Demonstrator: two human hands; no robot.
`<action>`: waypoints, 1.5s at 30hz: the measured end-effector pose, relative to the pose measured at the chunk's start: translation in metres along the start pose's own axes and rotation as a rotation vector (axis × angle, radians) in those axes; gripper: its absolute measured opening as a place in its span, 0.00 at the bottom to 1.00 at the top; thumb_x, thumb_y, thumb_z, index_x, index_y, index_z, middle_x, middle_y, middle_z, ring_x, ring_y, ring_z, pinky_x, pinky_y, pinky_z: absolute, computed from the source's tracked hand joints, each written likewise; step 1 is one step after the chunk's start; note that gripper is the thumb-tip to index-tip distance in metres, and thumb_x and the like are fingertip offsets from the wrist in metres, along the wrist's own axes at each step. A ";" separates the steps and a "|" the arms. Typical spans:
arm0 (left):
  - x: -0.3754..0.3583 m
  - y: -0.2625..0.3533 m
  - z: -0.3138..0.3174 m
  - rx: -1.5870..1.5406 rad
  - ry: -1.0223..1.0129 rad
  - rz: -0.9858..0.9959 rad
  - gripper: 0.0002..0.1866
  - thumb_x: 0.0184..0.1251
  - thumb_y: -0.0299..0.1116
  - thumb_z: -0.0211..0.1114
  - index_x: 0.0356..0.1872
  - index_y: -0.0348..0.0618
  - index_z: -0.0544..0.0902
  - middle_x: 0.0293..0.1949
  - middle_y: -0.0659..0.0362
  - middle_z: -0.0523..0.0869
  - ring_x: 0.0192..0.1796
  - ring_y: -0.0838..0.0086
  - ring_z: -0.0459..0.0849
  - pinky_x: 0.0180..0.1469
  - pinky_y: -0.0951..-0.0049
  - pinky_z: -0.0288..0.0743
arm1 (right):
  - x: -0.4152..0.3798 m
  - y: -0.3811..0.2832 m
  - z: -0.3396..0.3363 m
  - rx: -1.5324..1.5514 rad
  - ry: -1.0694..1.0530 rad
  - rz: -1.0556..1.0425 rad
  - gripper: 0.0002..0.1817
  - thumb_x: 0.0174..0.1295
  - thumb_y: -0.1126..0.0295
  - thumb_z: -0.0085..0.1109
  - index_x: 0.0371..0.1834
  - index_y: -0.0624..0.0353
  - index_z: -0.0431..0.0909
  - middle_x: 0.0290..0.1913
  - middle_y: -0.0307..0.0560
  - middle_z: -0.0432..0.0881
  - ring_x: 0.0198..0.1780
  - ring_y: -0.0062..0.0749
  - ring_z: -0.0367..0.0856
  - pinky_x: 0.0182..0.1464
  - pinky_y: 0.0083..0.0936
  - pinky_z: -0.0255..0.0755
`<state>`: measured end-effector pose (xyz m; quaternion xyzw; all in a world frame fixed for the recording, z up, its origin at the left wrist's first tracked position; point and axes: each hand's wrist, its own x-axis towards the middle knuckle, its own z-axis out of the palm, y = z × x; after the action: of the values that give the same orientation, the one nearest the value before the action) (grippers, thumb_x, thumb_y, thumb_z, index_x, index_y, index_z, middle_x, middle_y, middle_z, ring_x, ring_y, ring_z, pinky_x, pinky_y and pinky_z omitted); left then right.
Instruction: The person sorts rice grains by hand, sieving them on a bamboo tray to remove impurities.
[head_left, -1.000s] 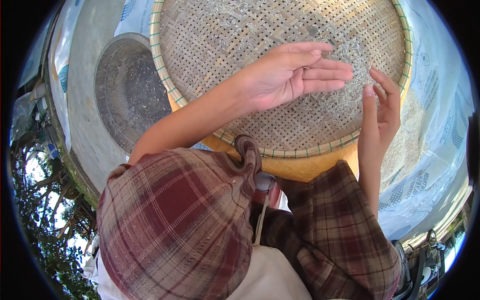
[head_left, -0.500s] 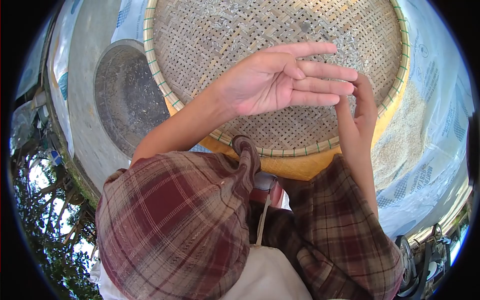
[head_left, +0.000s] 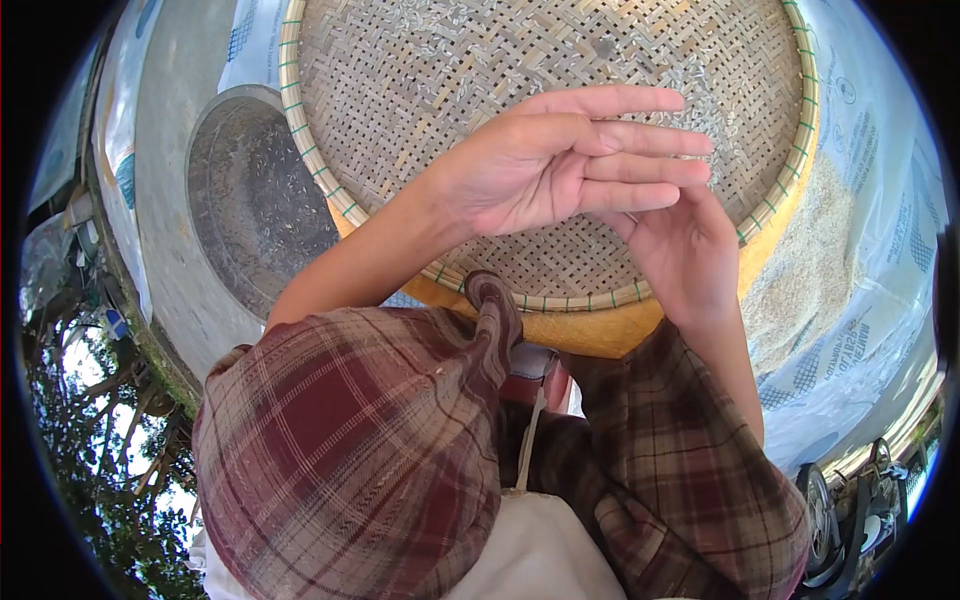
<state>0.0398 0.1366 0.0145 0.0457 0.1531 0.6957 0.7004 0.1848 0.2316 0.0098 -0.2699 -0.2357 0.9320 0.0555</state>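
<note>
My left hand (head_left: pixel 590 165) is open over a round woven bamboo winnowing tray (head_left: pixel 545 265), palm facing me and fingers stretched to the right. Its thumb lies along the base of the fingers, and nothing is in it. Behind its fingers is my right hand (head_left: pixel 690 255), with the wrist coming up from below right. The fingers of the right hand are mostly hidden, so I cannot see whether they hold anything. Pale grains (head_left: pixel 690 85) are scattered on the weave beyond my hands. Green ties bind the tray's rim.
A dark round basin (head_left: pixel 215 215) with a few grains inside stands left of the tray. Under the tray shows a yellow surface (head_left: pixel 570 335). To the right, a heap of pale grain (head_left: pixel 805 275) lies on printed plastic sheeting (head_left: pixel 890 215). Wheels (head_left: pixel 820 510) show at lower right.
My right hand has turned and slid left behind the left hand's fingers; before, its fingers were at the left fingertips. My left hand has barely moved.
</note>
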 end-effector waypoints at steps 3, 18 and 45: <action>-0.001 0.001 -0.002 0.003 0.108 0.004 0.27 0.61 0.18 0.35 0.64 0.26 0.49 0.62 0.32 0.57 0.57 0.57 0.74 0.56 0.69 0.75 | 0.004 -0.007 -0.009 0.304 -0.066 0.116 0.28 0.69 0.54 0.30 0.55 0.71 0.64 0.54 0.57 0.71 0.56 0.40 0.70 0.61 0.37 0.62; -0.016 0.009 -0.028 -0.117 0.175 0.054 0.27 0.59 0.21 0.40 0.62 0.23 0.55 0.54 0.39 0.72 0.41 0.65 0.84 0.49 0.70 0.80 | -0.005 -0.041 -0.032 -0.508 0.368 -0.293 0.28 0.69 0.54 0.30 0.48 0.73 0.68 0.49 0.60 0.74 0.54 0.41 0.72 0.60 0.32 0.61; -0.001 -0.014 -0.006 0.289 0.290 0.006 0.25 0.66 0.23 0.39 0.64 0.26 0.49 0.59 0.32 0.63 0.63 0.53 0.66 0.65 0.62 0.64 | -0.001 -0.007 -0.044 -2.121 0.188 -0.889 0.07 0.47 0.73 0.60 0.30 0.54 0.77 0.42 0.37 0.76 0.52 0.35 0.72 0.55 0.35 0.62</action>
<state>0.0516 0.1340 0.0053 0.0455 0.3505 0.6679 0.6550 0.2094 0.2552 -0.0195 -0.1423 -0.9696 0.1397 0.1416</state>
